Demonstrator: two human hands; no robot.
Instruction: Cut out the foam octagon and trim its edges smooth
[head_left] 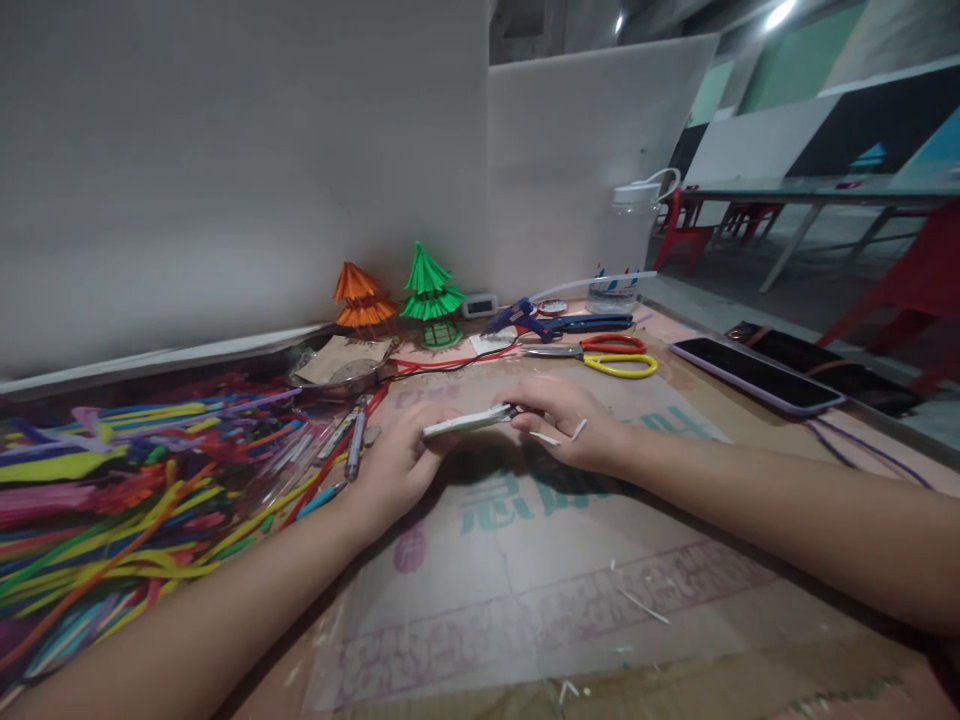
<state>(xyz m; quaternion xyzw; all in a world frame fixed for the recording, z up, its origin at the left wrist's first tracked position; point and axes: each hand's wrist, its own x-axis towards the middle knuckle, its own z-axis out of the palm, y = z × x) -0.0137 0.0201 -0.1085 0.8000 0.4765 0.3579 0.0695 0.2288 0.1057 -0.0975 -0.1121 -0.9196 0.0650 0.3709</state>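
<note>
A narrow white strip (465, 421) is held up over the middle of the table. My left hand (409, 450) is closed on its left end, thumb below and fingers above. At the strip's right end, my right hand (566, 420) is closed in a pinch round a small dark thing (513, 410) whose kind I cannot make out. A thin bent white piece (577, 430) sticks out against the right hand's palm side. Blur softens the fingers of both hands.
Colourful pipe cleaners (112, 520) crowd the left side. Behind my hands are an orange paper-like tree (361, 298), a green tree (430, 285), a glue gun (521, 318), scissors (600, 352) and a water bottle (626, 245). A phone (757, 375) lies right. White scraps (645, 606) dot the plastic sheet (525, 600).
</note>
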